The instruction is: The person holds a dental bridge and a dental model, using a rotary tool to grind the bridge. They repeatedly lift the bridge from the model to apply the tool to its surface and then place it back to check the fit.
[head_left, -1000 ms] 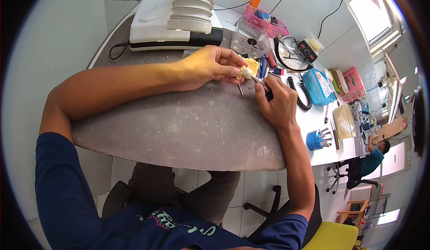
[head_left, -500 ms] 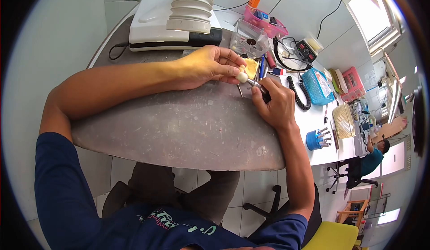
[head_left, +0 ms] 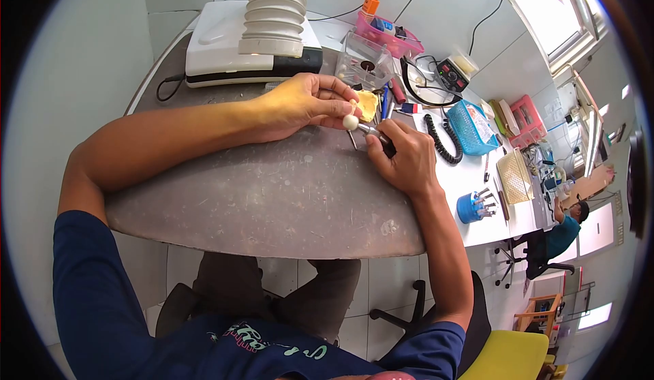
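My left hand (head_left: 315, 105) pinches a small yellowish piece (head_left: 355, 105) between thumb and fingers; its exact shape is mostly hidden. In my right hand (head_left: 403, 149) is a rotary handpiece (head_left: 371, 130), its metal nose pointing left. A round whitish tip (head_left: 350, 122) sits at that nose, right beside my left fingertips and the small piece; whether it touches cannot be made out. Just behind the fingers lies a yellow dental cast (head_left: 368, 104). Below the tip a thin metal tool (head_left: 353, 140) rests on the grey bench top (head_left: 272, 196).
A white machine (head_left: 225, 53) stands behind my left arm, under a ribbed hose (head_left: 276, 12). Further right are a clear box (head_left: 357, 59), a coiled black cord (head_left: 443, 138), a blue basket (head_left: 470, 128) and a blue bur holder (head_left: 471, 207). Another person (head_left: 564, 233) sits far right.
The camera view has shifted slightly, so the bench and tools appear a little further left. Both hands keep their grips, with the tip still close to the small piece.
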